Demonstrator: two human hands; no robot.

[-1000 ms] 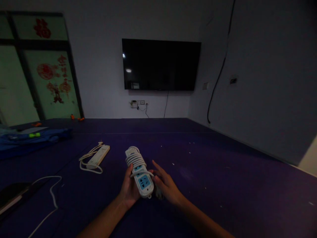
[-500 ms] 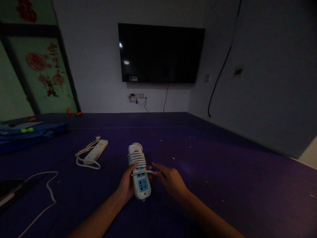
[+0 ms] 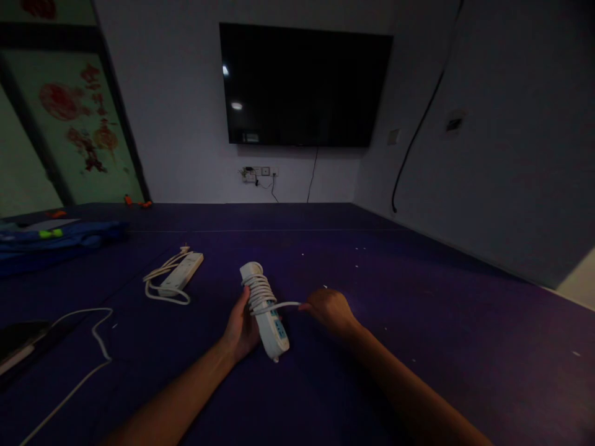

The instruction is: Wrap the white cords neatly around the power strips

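Observation:
My left hand point(image 3: 242, 328) grips a white power strip point(image 3: 273, 327) with blue sockets, held just above the purple floor. Its white cord point(image 3: 258, 290) is wound several turns around the far end of the strip. My right hand point(image 3: 331, 310) is closed in a pinch on the loose end of that cord, drawn out taut to the right of the strip. The strip is tilted onto its side, so the sockets face right.
A second white power strip point(image 3: 181, 275) with a loose cord lies on the floor to the left. A loose white cable point(image 3: 95, 334) snakes at lower left beside a dark flat object point(image 3: 18, 353). Blue fabric point(image 3: 56, 244) lies far left. A black TV point(image 3: 304, 87) hangs on the far wall.
My right hand closed on the cord end and pulled it out to the right. The strip rolled onto its side in my left hand. The view tilted down slightly.

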